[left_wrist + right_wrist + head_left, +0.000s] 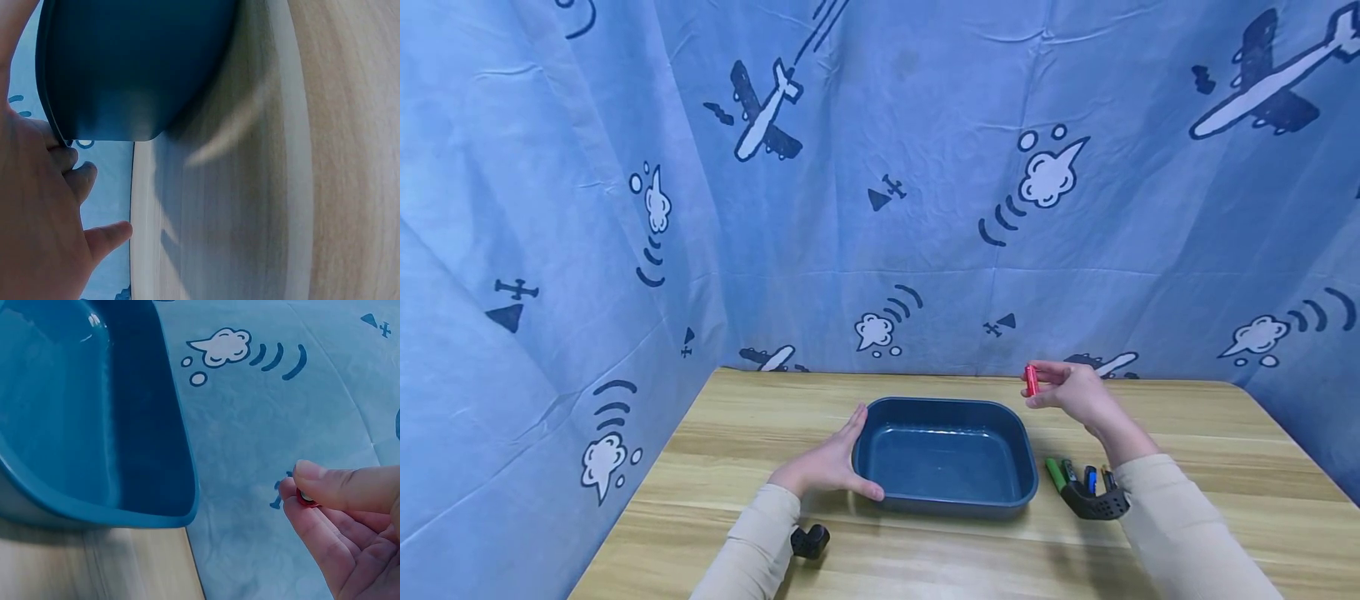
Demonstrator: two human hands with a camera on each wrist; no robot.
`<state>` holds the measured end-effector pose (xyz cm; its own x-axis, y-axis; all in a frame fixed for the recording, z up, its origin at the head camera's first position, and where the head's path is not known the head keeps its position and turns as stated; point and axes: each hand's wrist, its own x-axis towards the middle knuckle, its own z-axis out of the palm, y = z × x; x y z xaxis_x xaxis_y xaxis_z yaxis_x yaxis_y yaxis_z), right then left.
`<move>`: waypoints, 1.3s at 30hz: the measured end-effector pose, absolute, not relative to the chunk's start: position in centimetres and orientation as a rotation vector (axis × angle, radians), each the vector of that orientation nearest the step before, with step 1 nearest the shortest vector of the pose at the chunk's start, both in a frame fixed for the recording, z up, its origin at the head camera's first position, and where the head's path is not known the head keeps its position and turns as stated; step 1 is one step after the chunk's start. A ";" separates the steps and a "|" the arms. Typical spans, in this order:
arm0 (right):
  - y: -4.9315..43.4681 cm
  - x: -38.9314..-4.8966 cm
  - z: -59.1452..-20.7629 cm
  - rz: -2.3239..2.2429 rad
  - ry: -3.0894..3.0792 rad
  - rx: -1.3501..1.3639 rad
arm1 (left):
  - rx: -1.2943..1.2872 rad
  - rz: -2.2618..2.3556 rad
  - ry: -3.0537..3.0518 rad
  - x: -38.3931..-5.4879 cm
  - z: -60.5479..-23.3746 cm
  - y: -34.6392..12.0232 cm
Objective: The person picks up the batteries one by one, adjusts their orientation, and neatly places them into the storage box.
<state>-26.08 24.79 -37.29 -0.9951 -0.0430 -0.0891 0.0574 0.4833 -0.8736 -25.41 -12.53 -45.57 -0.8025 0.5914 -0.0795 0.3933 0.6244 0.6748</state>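
Note:
A dark blue rectangular tub stands on the wooden table between the hands. My left hand rests against its left end, fingers fairly straight and spread, with the thumb at the front corner. In the left wrist view, the fingers lie beside the tub's outer wall. Beyond the tub's right end, my right hand is raised, pinching a small red battery between thumb and fingertips. Only the battery's round end shows in the right wrist view; the rest is hidden by the fingers.
Right of the tub, a black perforated holder with several small coloured cylinders, one green, is partly covered by the right sleeve. A black device shows beneath the left wrist. A blue patterned curtain hangs behind the table.

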 end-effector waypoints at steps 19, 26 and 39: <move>22.5 -26.5 -37.3 -1.634 2.570 -0.047 | 0.782 0.944 2.564 -25.2 -45.4 -12.5; 21.7 -26.8 -37.5 -1.697 2.527 -0.070 | 0.777 0.945 2.572 -25.2 -45.6 -12.6; 19.5 -27.3 -37.7 -1.746 2.474 -0.075 | 0.798 0.946 2.570 -25.3 -45.7 -12.7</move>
<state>-27.29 19.54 -37.69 -0.9924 -0.1049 -0.0636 0.0248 0.3365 -0.9414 -25.34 -12.67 -45.71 -0.8051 0.5883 -0.0752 0.3992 0.6314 0.6649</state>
